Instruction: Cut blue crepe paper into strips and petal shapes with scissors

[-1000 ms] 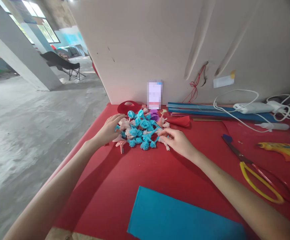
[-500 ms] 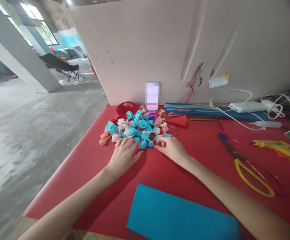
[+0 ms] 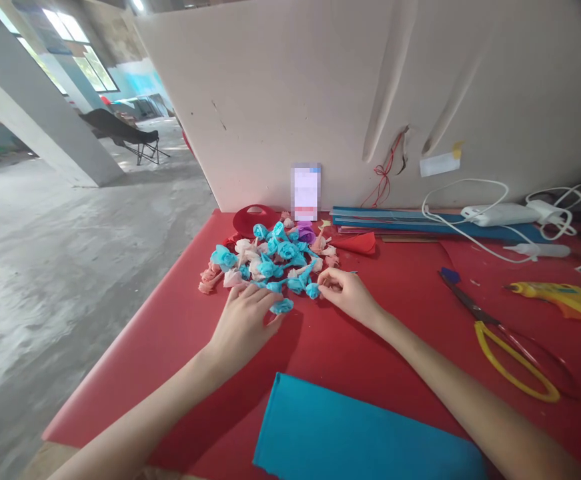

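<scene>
I have both bare arms (image 3: 150, 407) reaching forward on my feed: left hand (image 3: 244, 323) palm down, thumb (image 3: 273, 327) apart from the fingers (image 3: 251, 295); right hand (image 3: 349, 295) (the higher one) with fingers curled.

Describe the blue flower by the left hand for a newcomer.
On the red table, find the flower heap. Follow its near edge to the left hand. Right against it, the blue flower lies nearer the wearer than any other visible bloom.
</scene>
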`<state>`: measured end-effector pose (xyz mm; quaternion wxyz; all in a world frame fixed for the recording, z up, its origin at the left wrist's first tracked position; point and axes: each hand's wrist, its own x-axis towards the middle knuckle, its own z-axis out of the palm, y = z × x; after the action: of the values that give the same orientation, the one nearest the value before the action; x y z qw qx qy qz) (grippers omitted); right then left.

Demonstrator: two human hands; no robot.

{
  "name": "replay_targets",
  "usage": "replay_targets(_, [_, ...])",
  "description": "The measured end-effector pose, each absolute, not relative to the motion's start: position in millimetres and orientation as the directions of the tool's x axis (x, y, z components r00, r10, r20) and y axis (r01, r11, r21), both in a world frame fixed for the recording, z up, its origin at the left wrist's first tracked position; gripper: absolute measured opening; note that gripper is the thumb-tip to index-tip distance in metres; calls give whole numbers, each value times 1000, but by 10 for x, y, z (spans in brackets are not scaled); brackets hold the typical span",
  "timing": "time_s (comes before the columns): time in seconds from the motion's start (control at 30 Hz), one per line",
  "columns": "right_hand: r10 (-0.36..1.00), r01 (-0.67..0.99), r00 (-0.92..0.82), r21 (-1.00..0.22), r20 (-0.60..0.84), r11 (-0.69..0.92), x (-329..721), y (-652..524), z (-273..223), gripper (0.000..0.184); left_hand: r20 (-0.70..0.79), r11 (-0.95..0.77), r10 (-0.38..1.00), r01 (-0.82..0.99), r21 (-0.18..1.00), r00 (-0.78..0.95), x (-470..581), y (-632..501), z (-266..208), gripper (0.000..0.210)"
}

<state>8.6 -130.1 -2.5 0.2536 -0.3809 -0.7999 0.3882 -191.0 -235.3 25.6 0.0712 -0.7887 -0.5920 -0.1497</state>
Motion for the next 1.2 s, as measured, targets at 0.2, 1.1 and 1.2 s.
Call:
replay_targets(0.2, [798, 301, -583, -873, 151, 385, -58, -1131, 138, 6, 414, -157, 909, 959, 235, 47, -2195, -2298, 685, 18])
replay_targets(1.1, [841, 618, -476, -584, 256, 527, 79, -1077, 119, 9, 100, -365, 922, 925, -104, 375, -2023, -2214, 154, 30])
replay_targets(1.2, [826, 552, -464, -626, 320, 552, -19, -1010, 237, 13, 111, -361, 922, 926, -108, 372, -1984, -2122, 137, 22])
